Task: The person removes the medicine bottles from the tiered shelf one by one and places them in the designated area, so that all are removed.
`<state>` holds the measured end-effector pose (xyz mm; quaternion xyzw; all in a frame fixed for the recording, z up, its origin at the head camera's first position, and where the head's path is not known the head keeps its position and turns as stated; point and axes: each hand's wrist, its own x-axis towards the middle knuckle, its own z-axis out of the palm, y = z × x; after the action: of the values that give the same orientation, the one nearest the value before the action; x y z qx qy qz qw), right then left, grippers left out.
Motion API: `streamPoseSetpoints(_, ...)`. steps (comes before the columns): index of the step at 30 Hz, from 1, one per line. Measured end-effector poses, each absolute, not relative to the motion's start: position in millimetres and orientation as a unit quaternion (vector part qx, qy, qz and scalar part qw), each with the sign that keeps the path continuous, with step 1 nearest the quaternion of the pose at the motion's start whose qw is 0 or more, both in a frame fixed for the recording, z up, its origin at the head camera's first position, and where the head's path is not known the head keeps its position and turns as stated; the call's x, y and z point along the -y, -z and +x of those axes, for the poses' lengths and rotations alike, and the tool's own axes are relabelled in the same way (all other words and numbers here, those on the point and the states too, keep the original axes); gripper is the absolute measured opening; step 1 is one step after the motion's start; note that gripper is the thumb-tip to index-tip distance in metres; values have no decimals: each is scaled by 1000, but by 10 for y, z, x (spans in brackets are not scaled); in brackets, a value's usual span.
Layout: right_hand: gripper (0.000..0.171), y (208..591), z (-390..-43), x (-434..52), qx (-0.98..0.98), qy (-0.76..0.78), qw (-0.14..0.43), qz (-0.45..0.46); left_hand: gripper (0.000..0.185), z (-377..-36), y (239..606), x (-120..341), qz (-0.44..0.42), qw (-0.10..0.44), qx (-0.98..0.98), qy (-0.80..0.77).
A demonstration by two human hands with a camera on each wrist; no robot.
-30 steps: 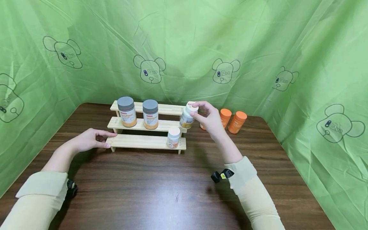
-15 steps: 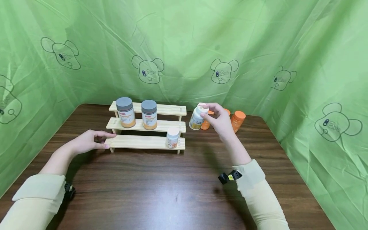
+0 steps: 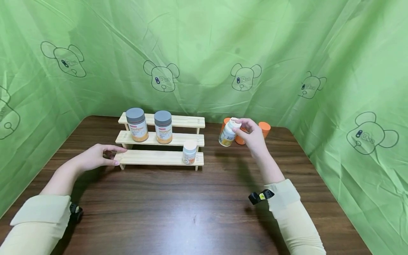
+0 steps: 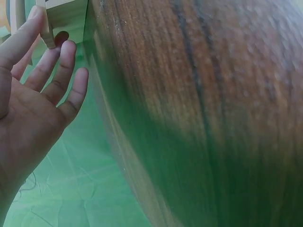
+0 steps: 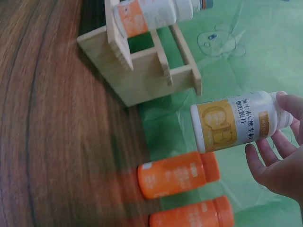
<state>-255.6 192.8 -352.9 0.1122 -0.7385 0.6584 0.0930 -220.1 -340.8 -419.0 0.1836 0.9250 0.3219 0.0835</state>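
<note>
Wooden table (image 3: 178, 209) | right hand (image 3: 253, 136) grips white bottle (image 3: 228, 132), contents hidden

A dark wooden table (image 3: 191, 212) stands enclosed by a creased green cloth backdrop (image 3: 204, 42) printed with bear outlines.

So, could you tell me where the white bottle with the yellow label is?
In the head view, the right hand holds the white bottle right of the wooden rack, before the orange bottles.
</note>
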Motion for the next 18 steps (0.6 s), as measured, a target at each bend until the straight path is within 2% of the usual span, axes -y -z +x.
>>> streamPoseSetpoints(7, 32, 3651, -2599, -2031, 769, -629, 91, 73, 50, -2181, 4183, 3407, 180, 77, -929, -315)
streamPoseSetpoints(14, 35, 3595, -2473, -2015, 788, -608, 81, 59, 51, -2171, 4172, 3399, 172, 82, -928, -321)
streamPoseSetpoints(18, 35, 3754, -2556, -2066, 796, -597, 82, 53, 51, -2171, 4177, 3398, 173, 83, -926, -324)
